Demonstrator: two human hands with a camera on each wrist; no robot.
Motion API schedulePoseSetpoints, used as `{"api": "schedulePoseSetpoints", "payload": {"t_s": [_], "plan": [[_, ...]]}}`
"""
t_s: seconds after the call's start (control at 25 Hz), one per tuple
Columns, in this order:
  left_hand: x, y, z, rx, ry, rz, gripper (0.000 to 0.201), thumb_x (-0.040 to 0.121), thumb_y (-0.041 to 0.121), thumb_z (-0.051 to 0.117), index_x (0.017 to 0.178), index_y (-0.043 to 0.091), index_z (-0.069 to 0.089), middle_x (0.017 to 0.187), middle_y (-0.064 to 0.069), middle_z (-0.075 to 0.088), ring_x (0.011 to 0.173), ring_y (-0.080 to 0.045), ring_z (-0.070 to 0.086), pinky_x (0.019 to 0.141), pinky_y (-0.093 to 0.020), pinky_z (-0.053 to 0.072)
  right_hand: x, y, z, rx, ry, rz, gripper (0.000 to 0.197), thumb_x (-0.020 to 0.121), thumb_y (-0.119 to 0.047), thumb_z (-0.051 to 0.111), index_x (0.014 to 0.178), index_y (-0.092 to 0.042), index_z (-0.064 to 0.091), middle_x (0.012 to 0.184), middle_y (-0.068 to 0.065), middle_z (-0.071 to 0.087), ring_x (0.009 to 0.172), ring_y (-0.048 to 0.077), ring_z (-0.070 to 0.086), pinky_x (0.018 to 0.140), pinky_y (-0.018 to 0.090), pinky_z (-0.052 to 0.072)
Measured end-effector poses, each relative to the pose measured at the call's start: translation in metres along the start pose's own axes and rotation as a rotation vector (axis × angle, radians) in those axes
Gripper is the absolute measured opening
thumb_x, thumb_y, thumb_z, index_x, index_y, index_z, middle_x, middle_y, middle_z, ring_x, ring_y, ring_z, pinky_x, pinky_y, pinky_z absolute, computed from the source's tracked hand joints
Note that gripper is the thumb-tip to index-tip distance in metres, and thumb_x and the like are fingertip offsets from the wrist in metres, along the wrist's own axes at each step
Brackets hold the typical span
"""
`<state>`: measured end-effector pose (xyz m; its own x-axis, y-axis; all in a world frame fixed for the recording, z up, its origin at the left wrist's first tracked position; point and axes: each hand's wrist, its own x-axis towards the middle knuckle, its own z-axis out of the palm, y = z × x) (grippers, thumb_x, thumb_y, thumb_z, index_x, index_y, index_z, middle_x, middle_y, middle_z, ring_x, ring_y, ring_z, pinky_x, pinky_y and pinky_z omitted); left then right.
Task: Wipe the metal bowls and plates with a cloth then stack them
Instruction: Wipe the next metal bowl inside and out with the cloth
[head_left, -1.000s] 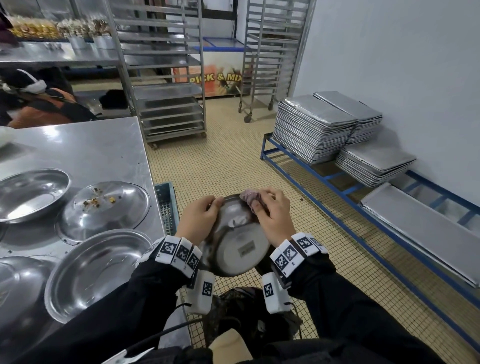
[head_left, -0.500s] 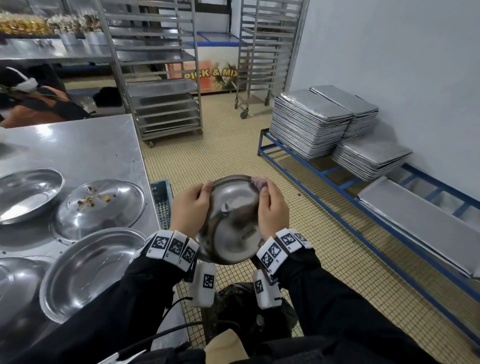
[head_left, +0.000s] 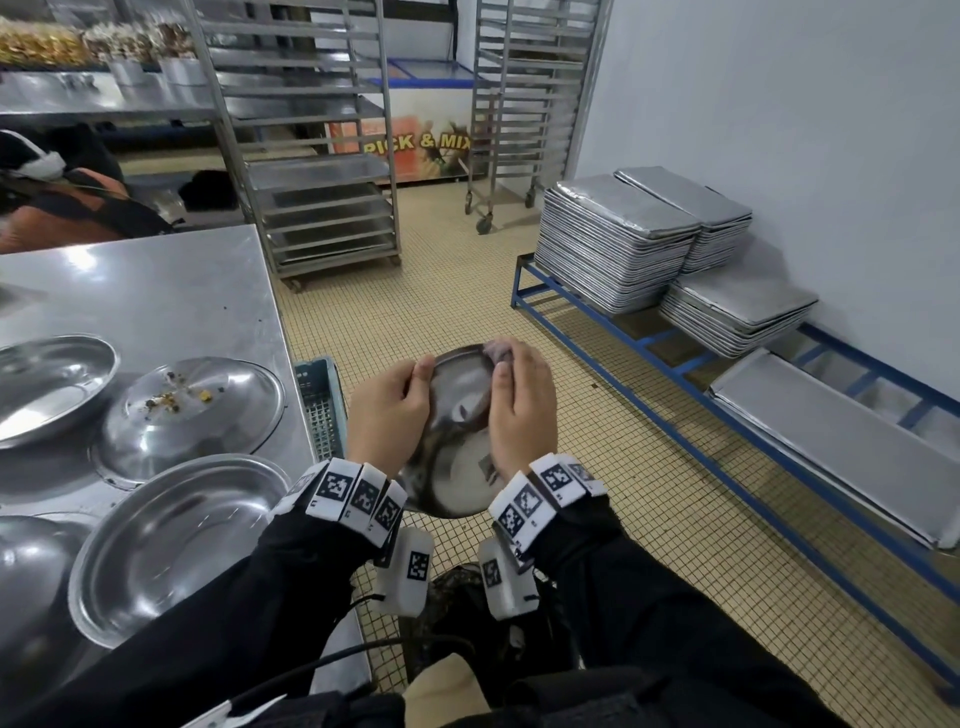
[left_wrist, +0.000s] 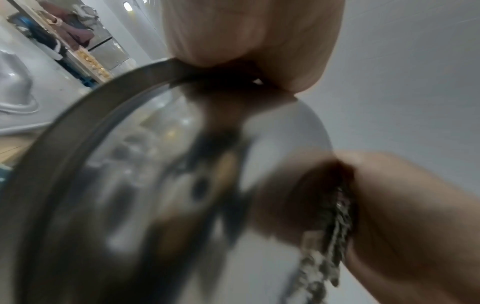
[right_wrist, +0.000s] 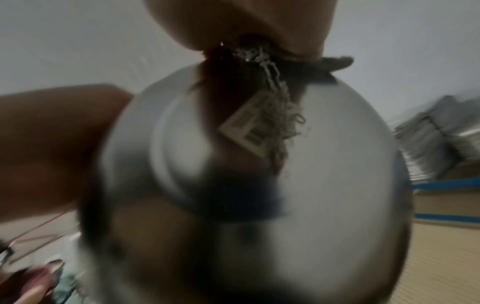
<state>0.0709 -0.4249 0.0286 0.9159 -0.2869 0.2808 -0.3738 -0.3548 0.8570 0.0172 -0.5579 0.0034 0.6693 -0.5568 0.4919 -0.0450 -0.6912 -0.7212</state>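
I hold a round metal bowl (head_left: 457, 441) on edge between both hands above the tiled floor, its base toward me. My left hand (head_left: 397, 402) grips the bowl's left rim (left_wrist: 103, 115). My right hand (head_left: 519, 400) presses a pinkish cloth (head_left: 496, 351) against the bowl's upper right rim; the cloth's frayed edge and label (right_wrist: 262, 123) hang over the bowl's base (right_wrist: 285, 174). On the steel table (head_left: 156, 291) to the left lie a shallow metal plate (head_left: 171, 540), a domed lid with food bits (head_left: 187, 410) and another metal dish (head_left: 47, 384).
A blue crate (head_left: 319, 405) hangs at the table's right edge. Stacked baking trays (head_left: 618, 239) sit on a low blue rack (head_left: 675, 364) along the right wall. Wheeled tray racks (head_left: 322, 156) stand behind the table. A person in orange (head_left: 47, 208) sits at far left.
The bowl has turned between my hands and come up a little toward me. My right hand with the cloth has slid round the top rim.
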Motion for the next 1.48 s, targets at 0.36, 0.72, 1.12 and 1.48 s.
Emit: {"api": "schedulePoseSetpoints", "payload": {"t_s": [0.36,0.72,1.12,1.48], "plan": [[-0.007,-0.043,-0.008,-0.248,0.070,-0.238,0.041,0.099,0.042,0.045,0.093,0.009,0.069,0.081,-0.011,0.068,0.073,-0.021,0.062,0.071,-0.030,0.051,-0.030,0.034,-0.027,0.420,-0.122,0.507,0.027,0.101,-0.042,0.024,0.121,-0.032,0.041,0.108,-0.009,0.056,0.095,0.013,0.057,0.064,0.022,0.040],[-0.011,-0.023,0.008,0.091,-0.292,0.032,0.023,0.096,0.035,0.053,0.112,0.021,0.060,0.093,0.012,0.062,0.085,-0.007,0.059,0.074,-0.019,0.047,-0.003,0.035,-0.034,0.111,-0.348,0.014,0.012,0.100,-0.021,0.038,0.098,-0.021,0.050,0.091,-0.014,0.059,0.084,-0.003,0.056,0.073,0.007,0.041],[-0.003,-0.027,0.011,0.116,-0.051,-0.107,0.038,0.101,0.035,0.043,0.076,0.013,0.061,0.061,-0.001,0.056,0.057,-0.018,0.050,0.055,-0.029,0.040,-0.030,0.020,-0.011,-0.018,-0.291,0.009,0.049,0.101,-0.029,0.032,0.149,-0.024,0.022,0.153,0.006,0.017,0.133,0.015,0.029,0.105,0.031,0.036],[0.006,0.003,0.011,0.165,-0.069,0.052,0.041,0.100,0.042,0.044,0.068,0.018,0.056,0.057,0.000,0.055,0.053,-0.017,0.048,0.049,-0.025,0.034,-0.010,0.024,-0.017,0.095,-0.086,0.312,0.043,0.101,-0.038,0.027,0.139,-0.024,0.039,0.145,0.006,0.040,0.133,0.026,0.039,0.104,0.039,0.038]]}}
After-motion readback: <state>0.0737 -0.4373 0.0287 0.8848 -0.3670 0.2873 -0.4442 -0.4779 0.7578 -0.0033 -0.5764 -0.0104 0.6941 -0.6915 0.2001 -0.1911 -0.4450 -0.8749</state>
